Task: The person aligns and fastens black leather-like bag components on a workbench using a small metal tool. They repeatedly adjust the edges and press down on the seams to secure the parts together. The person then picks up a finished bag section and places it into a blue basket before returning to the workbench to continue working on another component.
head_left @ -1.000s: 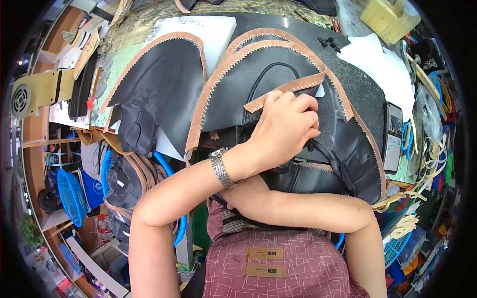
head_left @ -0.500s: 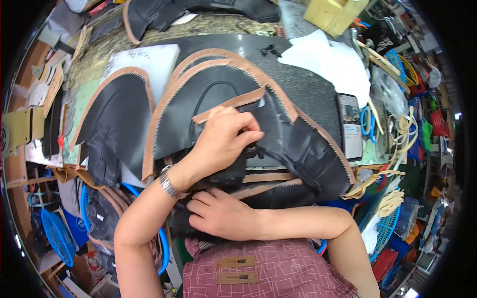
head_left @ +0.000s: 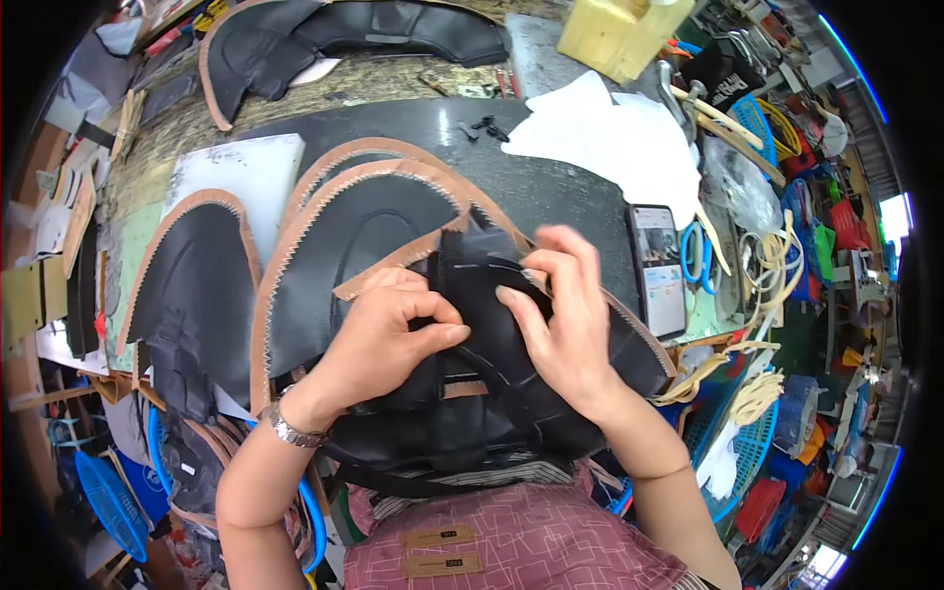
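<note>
Between my hands a soft black piece with a zipper-like toothed strip along one side lies over larger black leather panels edged in tan with zigzag stitching. At its left side my left hand, with a metal watch at the wrist, has thumb and forefinger pinched together. What they hold, if anything, is hidden. My right hand is on the right of the soft piece, fingers curved and apart, thumb resting on its surface. A loose tan strip slants across the panel behind my left hand.
Another tan-edged panel lies at left, beside a white block. White pattern sheets, a phone and blue-handled scissors lie at right. At the back are black leather parts and a yellow block.
My right hand has risen from the near table edge to the right side of the soft black piece, which now stands up between my hands. The left hand has lowered slightly.
</note>
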Demonstrator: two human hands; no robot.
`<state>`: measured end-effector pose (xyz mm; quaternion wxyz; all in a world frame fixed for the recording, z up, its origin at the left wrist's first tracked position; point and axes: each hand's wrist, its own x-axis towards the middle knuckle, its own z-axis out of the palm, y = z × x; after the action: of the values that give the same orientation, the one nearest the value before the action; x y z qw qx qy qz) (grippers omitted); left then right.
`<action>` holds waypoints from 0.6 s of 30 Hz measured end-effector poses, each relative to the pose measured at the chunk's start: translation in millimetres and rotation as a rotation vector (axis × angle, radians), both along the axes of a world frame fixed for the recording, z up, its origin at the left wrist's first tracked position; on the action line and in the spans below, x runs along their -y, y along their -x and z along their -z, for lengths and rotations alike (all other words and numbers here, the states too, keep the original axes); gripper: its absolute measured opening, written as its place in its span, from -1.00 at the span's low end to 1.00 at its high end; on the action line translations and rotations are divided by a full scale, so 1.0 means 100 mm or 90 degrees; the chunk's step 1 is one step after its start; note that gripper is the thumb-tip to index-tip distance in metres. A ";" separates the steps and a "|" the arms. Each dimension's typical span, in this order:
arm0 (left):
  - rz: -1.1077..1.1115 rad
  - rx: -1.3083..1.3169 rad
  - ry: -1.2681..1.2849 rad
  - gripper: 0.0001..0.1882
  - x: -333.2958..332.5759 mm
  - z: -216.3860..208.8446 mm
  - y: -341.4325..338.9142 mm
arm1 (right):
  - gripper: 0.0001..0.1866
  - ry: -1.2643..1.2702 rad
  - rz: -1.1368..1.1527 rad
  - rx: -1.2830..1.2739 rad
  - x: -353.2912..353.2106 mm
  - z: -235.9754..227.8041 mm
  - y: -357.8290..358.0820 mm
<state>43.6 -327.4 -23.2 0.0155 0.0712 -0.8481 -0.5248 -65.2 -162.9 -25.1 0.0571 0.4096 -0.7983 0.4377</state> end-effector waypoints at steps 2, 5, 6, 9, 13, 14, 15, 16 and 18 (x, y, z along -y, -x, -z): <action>-0.002 -0.018 0.001 -0.91 0.02 0.03 -0.04 | -0.61 -0.006 -0.096 -0.183 0.06 -0.16 0.07; 0.003 -0.020 -0.007 -0.90 0.03 0.04 -0.05 | -0.61 -0.067 -0.255 -0.058 0.20 -0.09 0.22; 0.007 -0.022 -0.008 -0.90 0.04 0.05 -0.06 | -0.63 -0.095 -0.292 0.004 0.23 -0.06 0.26; 0.025 -0.025 -0.015 -0.88 0.05 0.04 -0.06 | -0.69 -0.166 -0.335 0.240 0.27 -0.15 0.40; 0.074 -0.060 -0.017 -0.91 0.11 0.00 -0.07 | -0.72 -0.235 -0.316 0.378 0.25 -0.31 0.40; 0.010 -0.038 -0.117 -0.91 0.11 0.00 -0.07 | -0.73 -0.255 -0.320 0.378 0.21 -0.37 0.42; -0.055 -0.017 -0.216 -0.91 0.11 0.01 -0.08 | -0.74 -0.275 -0.323 0.378 0.13 -0.43 0.45; -0.121 0.005 -0.313 -0.90 0.11 0.01 -0.09 | -0.75 -0.293 -0.328 0.378 0.07 -0.44 0.47; -0.139 0.052 -0.346 -0.87 0.12 -0.02 -0.10 | -0.76 -0.275 -0.422 0.358 0.01 -0.35 0.46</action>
<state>53.3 -339.6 -20.9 0.0184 0.1848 -0.6639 -0.7244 -111.1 -164.1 10.3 -0.3894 0.5102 -0.6823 0.3501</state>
